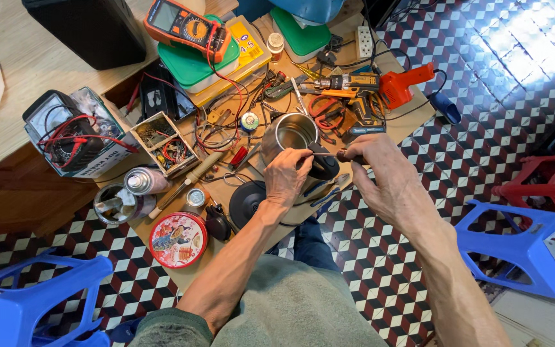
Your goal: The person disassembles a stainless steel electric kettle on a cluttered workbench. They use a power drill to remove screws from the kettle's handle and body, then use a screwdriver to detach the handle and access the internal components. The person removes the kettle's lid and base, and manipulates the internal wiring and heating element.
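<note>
Between hands, screwdriver point(326, 154) horizontal, tip toward kettle point(290, 133).

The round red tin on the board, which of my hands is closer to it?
Left. The left hand rests on the steel kettle, up and right of the round red tin. The right hand, gripping a screwdriver, is farther right.

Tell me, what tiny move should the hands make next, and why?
Probably ease the screwdriver tip a little further toward the kettle. The right hand holds its handle, the left hand pinches near the tip, right at the kettle's black handle.
</note>
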